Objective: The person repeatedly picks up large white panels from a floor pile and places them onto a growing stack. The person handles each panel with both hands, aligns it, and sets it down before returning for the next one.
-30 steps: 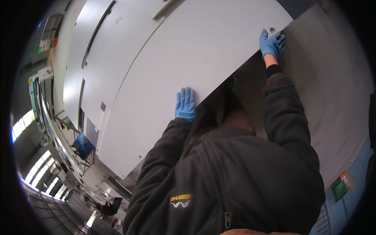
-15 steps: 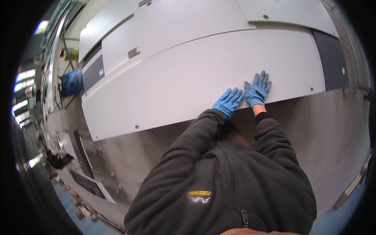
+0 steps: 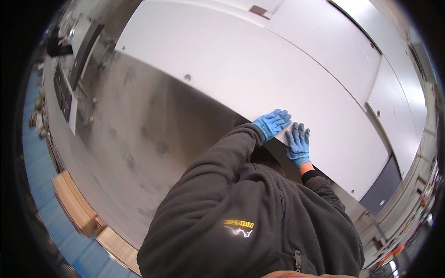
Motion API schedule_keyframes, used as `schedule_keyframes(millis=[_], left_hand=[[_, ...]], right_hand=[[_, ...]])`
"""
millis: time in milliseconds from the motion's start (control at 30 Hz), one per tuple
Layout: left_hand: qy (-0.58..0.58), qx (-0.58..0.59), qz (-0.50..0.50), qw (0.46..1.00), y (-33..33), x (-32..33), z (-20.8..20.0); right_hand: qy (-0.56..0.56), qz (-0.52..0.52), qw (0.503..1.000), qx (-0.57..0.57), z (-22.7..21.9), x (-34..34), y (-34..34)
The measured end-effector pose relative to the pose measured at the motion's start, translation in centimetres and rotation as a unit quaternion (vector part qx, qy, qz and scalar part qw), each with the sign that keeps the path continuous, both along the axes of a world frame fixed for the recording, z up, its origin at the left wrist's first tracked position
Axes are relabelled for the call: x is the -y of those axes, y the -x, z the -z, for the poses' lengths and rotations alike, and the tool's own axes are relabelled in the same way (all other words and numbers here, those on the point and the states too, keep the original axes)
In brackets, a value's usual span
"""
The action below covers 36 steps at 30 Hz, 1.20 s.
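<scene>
A long white panel (image 3: pixel 259 69) with small round holes near its near edge stretches across the view, sloping down to the right. My left hand (image 3: pixel 273 123), in a blue work glove, lies on the panel by its near edge, fingers stretched out and pointing right. Close beside it is my right hand (image 3: pixel 298 143), gloved the same way. Its straight fingers rest over the panel's edge, while the heel of the hand is off it. Neither hand holds anything.
More white panels (image 3: pixel 389 106) lie beyond the long one, with a dark grey panel (image 3: pixel 382 185) at the right end. Stacked light brown boards (image 3: pixel 74 199) stand on the blue floor strip (image 3: pixel 37 157) at lower left. Far left, a person in dark clothes (image 3: pixel 56 46) is near another dark-edged panel.
The whole view has turned, so the panels now slant down to the right. My right hand has drawn back from the panel's surface to its near edge. The left hand stays near the edge.
</scene>
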<state>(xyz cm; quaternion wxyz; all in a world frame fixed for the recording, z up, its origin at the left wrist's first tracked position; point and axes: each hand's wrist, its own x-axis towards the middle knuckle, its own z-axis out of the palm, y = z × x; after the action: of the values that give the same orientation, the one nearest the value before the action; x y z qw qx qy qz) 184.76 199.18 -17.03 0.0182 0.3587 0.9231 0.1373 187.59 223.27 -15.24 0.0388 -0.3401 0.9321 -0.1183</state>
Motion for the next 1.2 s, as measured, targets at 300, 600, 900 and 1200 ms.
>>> schedule_keyframes(millis=[300, 600, 900, 1200], left_hand=[[0.011, 0.012, -0.11, 0.994, -3.7, 1.5, -2.4], [-0.093, 0.127, -0.38, 0.911, -25.7, 22.6, -0.1], [-0.042, 0.379, -0.613, 0.691, -35.5, 30.7, 5.0], [-0.396, 0.143, -0.748, 0.513, -0.6, 30.9, 4.3]], right_hand=[[-0.117, -0.013, 0.992, -0.053, 1.0, 1.2, -1.0], [-0.251, -0.008, 0.968, -0.001, -2.2, 18.4, 2.8], [-0.303, 0.061, 0.949, 0.06, -1.5, 21.2, 2.8], [-0.261, 0.044, 0.963, 0.056, -1.0, 20.1, 2.8]])
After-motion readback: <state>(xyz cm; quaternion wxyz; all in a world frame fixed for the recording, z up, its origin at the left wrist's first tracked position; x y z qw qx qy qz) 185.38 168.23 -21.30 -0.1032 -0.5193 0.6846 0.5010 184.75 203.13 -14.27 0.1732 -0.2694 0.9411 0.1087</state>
